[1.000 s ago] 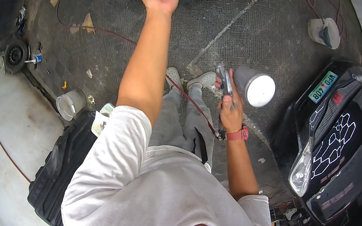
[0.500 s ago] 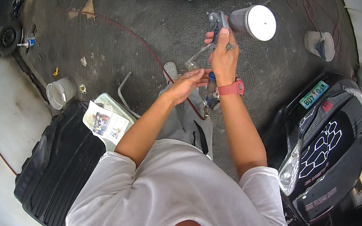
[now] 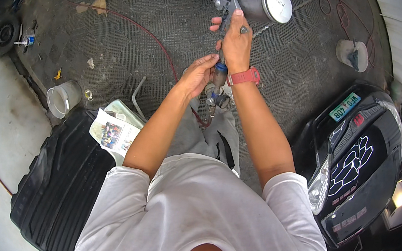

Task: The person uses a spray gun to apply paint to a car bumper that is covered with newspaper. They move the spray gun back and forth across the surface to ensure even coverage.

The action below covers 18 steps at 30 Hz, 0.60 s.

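Note:
My right hand [image 3: 237, 42] is wrapped round the handle of a grey metal spray gun [image 3: 226, 7], its thumb up along the back. The gun's cup [image 3: 254, 5], with a round white lid [image 3: 278, 5], sticks out to the right, tilted on its side. Below the handle hangs a small air filter [image 3: 220, 76] with a blue collar and a gauge-like knob. My left hand [image 3: 199, 76] has its fingers closed on the upper part of this filter, near the collar; its fingertips are partly hidden. A red air hose [image 3: 201, 122] joins the filter's lower end.
A black car front [image 3: 360, 163] is close on my right. On my left lie a black ribbed panel [image 3: 62, 178], a paper sheet [image 3: 113, 133] and a translucent bucket [image 3: 63, 99]. Another bucket [image 3: 352, 55] stands far right. The hose [image 3: 138, 24] crosses the floor.
The spray gun and both hands have shifted left and slightly farther away. My left hand has come onto the filter, whose gauge-like knob now shows more fully.

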### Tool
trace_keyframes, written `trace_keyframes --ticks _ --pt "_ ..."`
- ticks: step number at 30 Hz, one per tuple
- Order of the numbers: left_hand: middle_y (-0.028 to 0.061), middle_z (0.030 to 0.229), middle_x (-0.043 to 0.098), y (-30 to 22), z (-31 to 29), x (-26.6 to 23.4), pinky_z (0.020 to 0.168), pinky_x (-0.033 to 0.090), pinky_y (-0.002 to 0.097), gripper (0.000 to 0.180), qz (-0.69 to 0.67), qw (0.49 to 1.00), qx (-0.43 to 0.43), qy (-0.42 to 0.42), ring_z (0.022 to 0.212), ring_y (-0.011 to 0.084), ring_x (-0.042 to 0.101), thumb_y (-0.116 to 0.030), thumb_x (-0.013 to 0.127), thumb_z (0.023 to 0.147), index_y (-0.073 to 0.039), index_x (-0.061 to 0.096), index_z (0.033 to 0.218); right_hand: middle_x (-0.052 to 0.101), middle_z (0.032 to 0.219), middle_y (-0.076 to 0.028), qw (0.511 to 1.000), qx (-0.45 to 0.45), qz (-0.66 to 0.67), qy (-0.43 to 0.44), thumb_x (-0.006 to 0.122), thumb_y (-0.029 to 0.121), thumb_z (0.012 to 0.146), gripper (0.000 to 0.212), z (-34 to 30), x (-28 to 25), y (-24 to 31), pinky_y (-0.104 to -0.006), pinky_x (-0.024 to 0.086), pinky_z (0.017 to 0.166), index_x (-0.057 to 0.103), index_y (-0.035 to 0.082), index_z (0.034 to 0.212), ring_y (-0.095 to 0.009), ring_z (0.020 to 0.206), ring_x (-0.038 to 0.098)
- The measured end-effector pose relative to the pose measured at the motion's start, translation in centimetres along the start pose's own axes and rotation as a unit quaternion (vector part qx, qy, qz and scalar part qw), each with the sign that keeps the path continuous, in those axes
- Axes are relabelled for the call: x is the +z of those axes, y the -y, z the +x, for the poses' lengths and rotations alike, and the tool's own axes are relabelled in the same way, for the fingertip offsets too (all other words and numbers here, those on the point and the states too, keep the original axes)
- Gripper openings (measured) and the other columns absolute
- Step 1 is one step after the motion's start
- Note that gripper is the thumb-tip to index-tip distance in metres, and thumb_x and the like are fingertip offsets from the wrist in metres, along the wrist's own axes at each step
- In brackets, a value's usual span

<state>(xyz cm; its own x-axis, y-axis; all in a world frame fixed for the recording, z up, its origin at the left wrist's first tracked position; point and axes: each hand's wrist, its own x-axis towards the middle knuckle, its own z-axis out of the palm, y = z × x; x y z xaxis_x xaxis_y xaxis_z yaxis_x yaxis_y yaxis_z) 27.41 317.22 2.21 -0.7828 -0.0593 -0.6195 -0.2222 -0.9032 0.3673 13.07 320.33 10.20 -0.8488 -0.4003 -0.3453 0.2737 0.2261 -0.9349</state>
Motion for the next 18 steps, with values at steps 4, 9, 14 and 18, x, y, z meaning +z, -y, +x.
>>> trace_keyframes --ticks 4,9,14,18 --pt "0.0028 0.126 0.072 -0.5 0.7 0.5 0.103 0.053 0.0367 0.029 0.003 1.000 0.009 -0.008 0.116 0.0160 0.067 -0.026 0.063 0.111 -0.007 0.066 0.132 0.077 0.095 -0.012 0.999 0.012 -0.025 -0.018 0.036 0.053 0.116 0.064 0.5 0.1 0.6 -0.0292 0.053 0.049 0.067 -0.003 0.124 -0.016 0.075 0.072" --pt "0.0021 0.123 0.073 0.4 2.7 0.9 0.101 0.054 0.0350 0.026 0.021 0.999 -0.029 0.038 0.113 0.0147 0.066 -0.025 0.064 0.110 -0.007 0.068 0.129 0.077 0.096 -0.012 0.995 0.002 -0.037 -0.097 0.037 0.051 0.116 0.062 0.3 -1.8 0.5 -0.0280 0.052 0.049 0.066 -0.002 0.124 -0.016 0.076 0.073" --pt "0.0013 0.118 0.073 1.4 2.7 0.6 0.098 0.055 0.0356 0.024 0.033 0.996 -0.046 0.074 0.107 0.0144 0.067 -0.026 0.064 0.110 -0.008 0.069 0.126 0.077 0.100 -0.013 0.994 -0.012 -0.014 -0.104 0.037 0.052 0.116 0.061 -0.8 -2.6 0.3 -0.0281 0.052 0.050 0.066 -0.002 0.124 -0.017 0.080 0.074" --pt "0.0019 0.115 0.073 1.7 1.5 1.2 0.098 0.054 0.0355 0.025 0.023 0.999 -0.007 0.040 0.106 0.0150 0.066 -0.028 0.063 0.111 -0.008 0.068 0.125 0.077 0.098 -0.013 0.999 0.028 -0.011 -0.037 0.036 0.051 0.116 0.062 -0.5 -2.4 1.2 -0.0291 0.052 0.050 0.066 -0.002 0.123 -0.018 0.079 0.073"
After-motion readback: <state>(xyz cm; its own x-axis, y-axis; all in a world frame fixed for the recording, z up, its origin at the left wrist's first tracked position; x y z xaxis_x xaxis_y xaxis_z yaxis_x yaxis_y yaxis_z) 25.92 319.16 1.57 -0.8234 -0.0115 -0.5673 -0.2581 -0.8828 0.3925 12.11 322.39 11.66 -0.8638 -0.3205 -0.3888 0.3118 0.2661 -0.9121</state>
